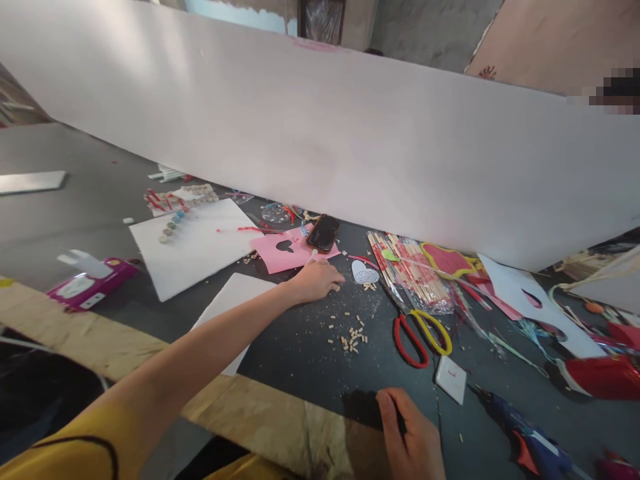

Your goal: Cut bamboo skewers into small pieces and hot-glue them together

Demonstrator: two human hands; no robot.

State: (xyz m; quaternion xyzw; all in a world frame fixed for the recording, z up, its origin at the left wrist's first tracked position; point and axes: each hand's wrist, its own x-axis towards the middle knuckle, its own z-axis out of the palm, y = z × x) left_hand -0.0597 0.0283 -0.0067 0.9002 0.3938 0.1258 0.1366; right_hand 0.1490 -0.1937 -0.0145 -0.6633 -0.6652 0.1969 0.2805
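My left hand (317, 279) reaches over the dark table with its fingers stretched out and slightly bent. It lies beside a pink paper (273, 260) with a dark cutout and a black phone (323, 233). A small white tip (314, 254) shows just beyond the hand; what it belongs to is hidden. Right of the fingers lies a white paper heart (364, 272), partly patterned, with short wooden bits around it. My right hand (411, 437) is curled near the front edge, thumb and forefinger together, with nothing visible between them. Several cut stick pieces (353, 339) are scattered between the hands.
Scissors (413, 327) with red and yellow handles lie beside bagged wooden sticks (413, 263). A white square (451, 380) and a blue glue gun (530, 430) are at right. White sheets (200, 247) and a purple tissue pack (93, 285) lie left. A tall white board (320, 127) stands behind.
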